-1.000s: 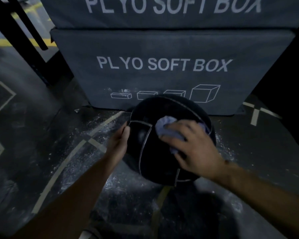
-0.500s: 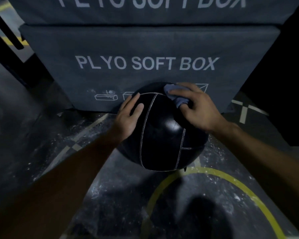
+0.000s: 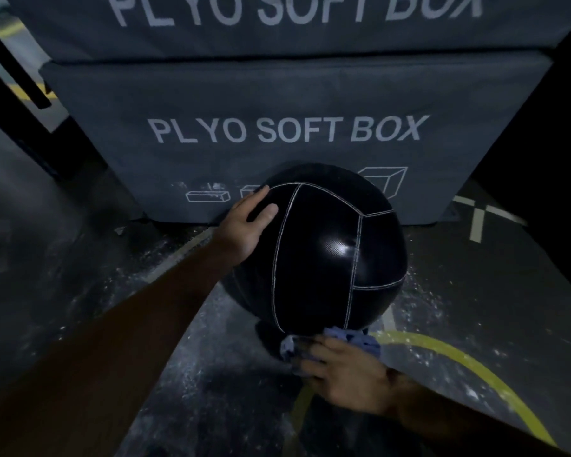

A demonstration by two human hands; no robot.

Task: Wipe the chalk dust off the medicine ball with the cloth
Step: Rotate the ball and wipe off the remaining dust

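A black medicine ball (image 3: 323,252) with white stitched seams sits on the floor against the plyo box. My left hand (image 3: 246,222) rests flat on the ball's upper left side, fingers straight. My right hand (image 3: 346,371) holds a crumpled blue cloth (image 3: 360,341) against the ball's near underside, fingers over the cloth. The hand and cloth are blurred. The ball's surface looks dark and glossy, with a highlight near its middle.
Two stacked grey boxes marked PLYO SOFT BOX (image 3: 287,130) stand right behind the ball. White chalk dust (image 3: 422,298) speckles the dark floor around it. A yellow curved line (image 3: 468,361) and pale floor markings (image 3: 478,219) run to the right. A dark frame (image 3: 10,77) stands at left.
My right hand has swept the cloth from the ball's top right down to its near underside. My left hand stays on the upper left. The view has shifted slightly.
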